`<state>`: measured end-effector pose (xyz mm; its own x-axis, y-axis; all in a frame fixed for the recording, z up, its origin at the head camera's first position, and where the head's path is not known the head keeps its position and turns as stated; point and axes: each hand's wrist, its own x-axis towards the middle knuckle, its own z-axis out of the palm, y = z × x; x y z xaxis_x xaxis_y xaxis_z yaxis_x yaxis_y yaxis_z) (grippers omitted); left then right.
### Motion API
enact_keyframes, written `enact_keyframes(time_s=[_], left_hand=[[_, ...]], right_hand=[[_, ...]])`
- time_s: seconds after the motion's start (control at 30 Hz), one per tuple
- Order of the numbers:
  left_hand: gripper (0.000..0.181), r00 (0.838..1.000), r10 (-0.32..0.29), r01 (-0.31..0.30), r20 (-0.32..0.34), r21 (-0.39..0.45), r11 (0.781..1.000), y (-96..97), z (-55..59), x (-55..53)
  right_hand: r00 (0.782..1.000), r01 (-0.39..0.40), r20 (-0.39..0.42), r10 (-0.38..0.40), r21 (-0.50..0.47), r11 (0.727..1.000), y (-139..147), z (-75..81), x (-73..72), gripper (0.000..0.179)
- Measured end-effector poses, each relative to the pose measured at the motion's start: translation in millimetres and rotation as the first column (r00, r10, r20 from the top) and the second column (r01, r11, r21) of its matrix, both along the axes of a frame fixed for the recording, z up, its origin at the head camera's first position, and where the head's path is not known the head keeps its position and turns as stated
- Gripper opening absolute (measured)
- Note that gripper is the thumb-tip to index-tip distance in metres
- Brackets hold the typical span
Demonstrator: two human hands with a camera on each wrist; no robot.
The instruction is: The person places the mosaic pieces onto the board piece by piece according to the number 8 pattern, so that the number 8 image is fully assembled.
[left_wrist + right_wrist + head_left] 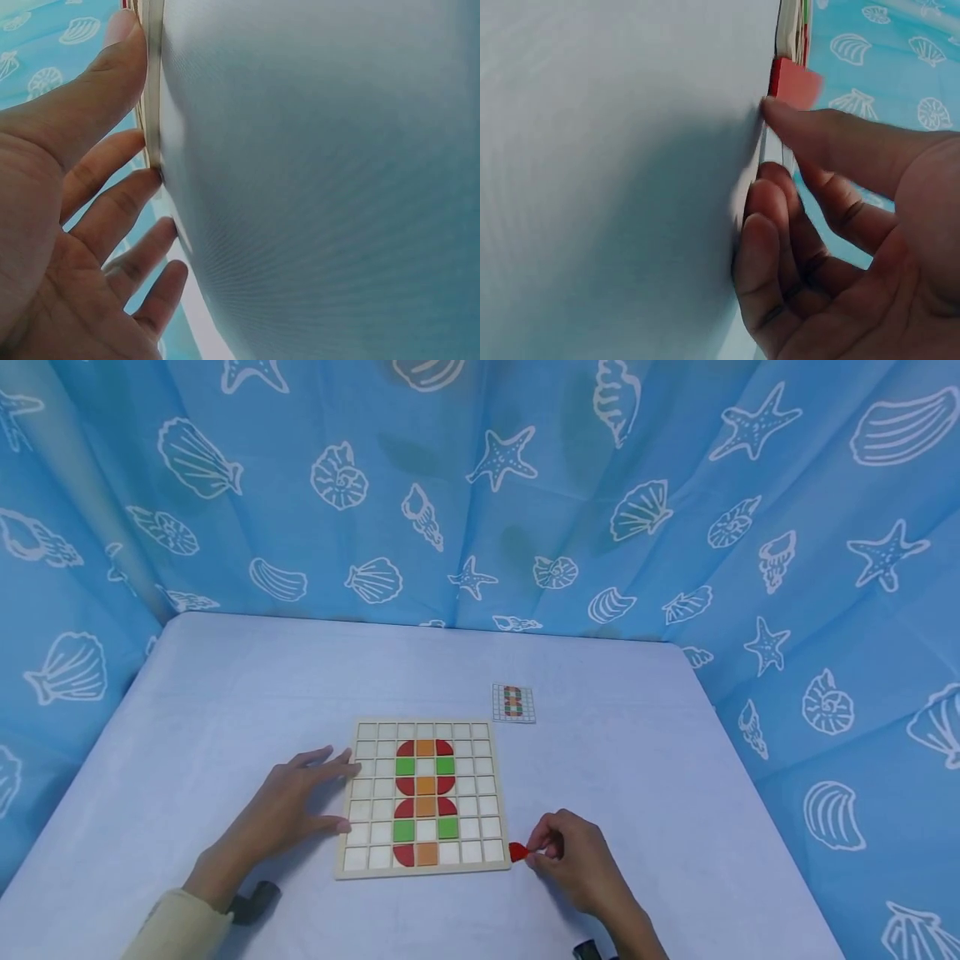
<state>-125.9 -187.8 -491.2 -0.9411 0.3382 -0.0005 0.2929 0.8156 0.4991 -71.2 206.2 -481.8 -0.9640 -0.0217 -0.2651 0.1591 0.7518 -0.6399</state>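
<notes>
A square wooden grid board [497, 793] lies on the table, with red rounded tiles, orange squares [425, 786] and green squares [405, 767] set in its middle columns. My left hand [288, 797] rests against the board's left edge, thumb and fingertips touching the rim, fingers spread; the left wrist view shows the board's edge [154, 97] beside the thumb. Just off the board's lower right corner, my right hand [581, 864] pinches a red rounded tile [518, 852] between thumb and finger. In the right wrist view that tile [795, 84] sticks out past the thumb.
Behind the board's upper right corner lies a small card [513, 703] printed with a similar coloured grid pattern. A white cloth covers the table [637, 735]. Blue curtains [465, 510] with white shell prints hang behind and at the sides.
</notes>
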Motion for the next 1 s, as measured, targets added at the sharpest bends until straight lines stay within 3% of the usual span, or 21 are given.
enact_keyframes(time_s=[0.37,0.63,0.87,1.0], left_hand=[[0.084,1.0,0.003,-0.003,0.003,-0.006,1.0,1.3,2.6,0.6],[0.084,1.0,0.008,-0.008,0.008,-0.006,1.0,1.4,1.9,1.2],[0.084,1.0,0.011,-0.011,0.014,-0.01,1.0,1.1,2.4,1.6],[0.084,1.0,0.009,-0.009,0.012,-0.006,1.0,0.8,2.5,1.6]], right_hand=[[0.999,-0.033,-0.036,0.032,-0.029,0.999,-8,-3.1,-0.4,0.03],[0.998,-0.015,-0.066,0.004,-0.154,0.988,-10,-0.4,0.1,0.028],[0.988,-0.091,-0.145,0.057,-0.242,0.966,-22,4.4,-0.8,0.026],[0.991,-0.096,-0.118,0.063,-0.298,0.95,-29,7.5,-1.6,0.017]])
